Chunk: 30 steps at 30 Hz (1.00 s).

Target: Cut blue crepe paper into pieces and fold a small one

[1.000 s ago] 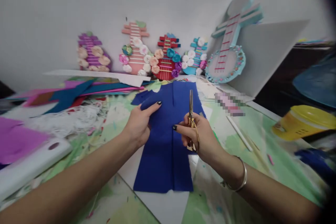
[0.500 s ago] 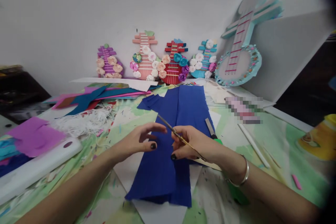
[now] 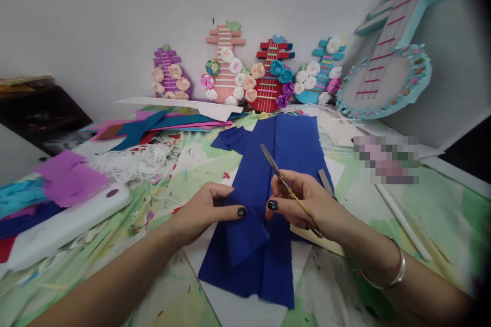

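Blue crepe paper (image 3: 297, 143) lies in long creased strips down the middle of the table. My left hand (image 3: 207, 212) pinches a smaller piece of blue crepe paper (image 3: 247, 240) between thumb and fingers, above the long strip. In my right hand (image 3: 299, 202) is a pair of gold-handled scissors (image 3: 277, 171), blades closed and pointing up and away to the left. The right fingertips are close to the held piece; I cannot tell whether they touch it. Short cut blue pieces (image 3: 232, 138) lie at the far left of the strips.
White string (image 3: 134, 161) is heaped at the left, beside a white board (image 3: 72, 227) and purple paper (image 3: 71, 179). Decorated paper guitars (image 3: 268, 82) lean against the wall. A utility knife blade (image 3: 325, 180) shows behind my right hand; a white stick (image 3: 402, 222) lies farther right.
My left hand has gone from hovering with spread fingers to pinching a small blue piece. The scissors stay in my right hand, tilted more upright. The view has shifted left and down.
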Motion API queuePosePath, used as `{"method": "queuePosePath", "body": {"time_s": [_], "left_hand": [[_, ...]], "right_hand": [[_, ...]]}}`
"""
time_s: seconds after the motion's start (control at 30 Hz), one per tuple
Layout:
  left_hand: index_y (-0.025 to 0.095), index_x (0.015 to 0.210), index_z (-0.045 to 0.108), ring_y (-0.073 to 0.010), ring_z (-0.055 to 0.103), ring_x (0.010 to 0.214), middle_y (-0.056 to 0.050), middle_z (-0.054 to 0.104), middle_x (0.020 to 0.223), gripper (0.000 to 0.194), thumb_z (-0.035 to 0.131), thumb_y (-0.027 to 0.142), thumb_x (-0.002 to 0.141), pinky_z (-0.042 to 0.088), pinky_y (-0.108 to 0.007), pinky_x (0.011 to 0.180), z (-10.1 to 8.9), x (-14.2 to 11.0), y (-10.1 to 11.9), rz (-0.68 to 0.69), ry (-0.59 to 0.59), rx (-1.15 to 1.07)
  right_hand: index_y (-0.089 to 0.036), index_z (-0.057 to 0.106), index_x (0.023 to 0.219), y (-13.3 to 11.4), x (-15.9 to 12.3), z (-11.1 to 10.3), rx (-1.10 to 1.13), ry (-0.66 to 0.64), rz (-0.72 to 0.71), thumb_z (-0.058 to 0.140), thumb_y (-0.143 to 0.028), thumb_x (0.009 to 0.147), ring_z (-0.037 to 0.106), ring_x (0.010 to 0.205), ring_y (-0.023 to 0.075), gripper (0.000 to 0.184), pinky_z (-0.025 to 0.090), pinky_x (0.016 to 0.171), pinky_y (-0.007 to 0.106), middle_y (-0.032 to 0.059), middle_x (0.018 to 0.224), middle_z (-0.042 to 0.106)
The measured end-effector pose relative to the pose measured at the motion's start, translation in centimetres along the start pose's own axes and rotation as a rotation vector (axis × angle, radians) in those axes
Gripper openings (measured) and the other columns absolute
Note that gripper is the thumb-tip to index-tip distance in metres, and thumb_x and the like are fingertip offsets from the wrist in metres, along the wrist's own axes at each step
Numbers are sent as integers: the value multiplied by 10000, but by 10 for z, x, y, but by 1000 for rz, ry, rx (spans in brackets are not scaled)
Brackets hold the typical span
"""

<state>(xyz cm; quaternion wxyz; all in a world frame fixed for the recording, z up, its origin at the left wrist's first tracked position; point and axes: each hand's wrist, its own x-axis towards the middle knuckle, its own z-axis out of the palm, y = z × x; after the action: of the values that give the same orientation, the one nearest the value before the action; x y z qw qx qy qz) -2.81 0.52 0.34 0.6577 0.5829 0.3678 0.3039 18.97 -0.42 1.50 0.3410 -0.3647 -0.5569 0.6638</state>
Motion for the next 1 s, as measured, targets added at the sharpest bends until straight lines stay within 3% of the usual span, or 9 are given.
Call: {"method": "queuePosePath", "body": {"time_s": [0.13, 0.27, 0.4, 0.7, 1.0], "left_hand": [[156, 721, 741, -132, 622, 629, -43, 702, 687, 122, 758, 275, 701, 487, -201, 618, -8, -3, 4, 80, 172, -174], [147, 782, 752, -150, 649, 657, -62, 718, 718, 152, 764, 272, 697, 501, -205, 630, -11, -4, 8, 101, 252, -201], [148, 840, 757, -165, 667, 688, -69, 730, 750, 195, 776, 264, 685, 514, -214, 646, -10, -4, 8, 114, 272, -220], [143, 747, 738, -119, 628, 592, -53, 722, 714, 146, 791, 254, 670, 502, -183, 559, -10, -2, 3, 108, 283, -267], [149, 733, 727, -100, 629, 586, -33, 713, 687, 113, 787, 226, 676, 511, -156, 557, -8, -2, 5, 96, 298, -296]], "right_hand": [[-163, 530, 823, 12, 0, -4, -156, -49, -29, 608, -533, 805, 328, 346, 39, 378, 214, 334, 164, -8, 540, 602], [-123, 620, 835, 14, -3, -1, -331, -70, -45, 564, -594, 814, 374, 418, 60, 475, 261, 381, 168, -27, 500, 500], [-116, 658, 872, 12, -4, 4, -372, -99, -12, 567, -620, 795, 412, 453, 73, 518, 308, 400, 174, -24, 538, 484], [-110, 680, 946, 15, -6, 3, -360, -138, -6, 546, -648, 791, 386, 447, 67, 576, 274, 400, 187, -27, 549, 464], [-113, 683, 886, 17, -6, 2, -373, -123, -5, 579, -631, 778, 334, 466, 68, 540, 213, 418, 211, -46, 531, 405]]}}
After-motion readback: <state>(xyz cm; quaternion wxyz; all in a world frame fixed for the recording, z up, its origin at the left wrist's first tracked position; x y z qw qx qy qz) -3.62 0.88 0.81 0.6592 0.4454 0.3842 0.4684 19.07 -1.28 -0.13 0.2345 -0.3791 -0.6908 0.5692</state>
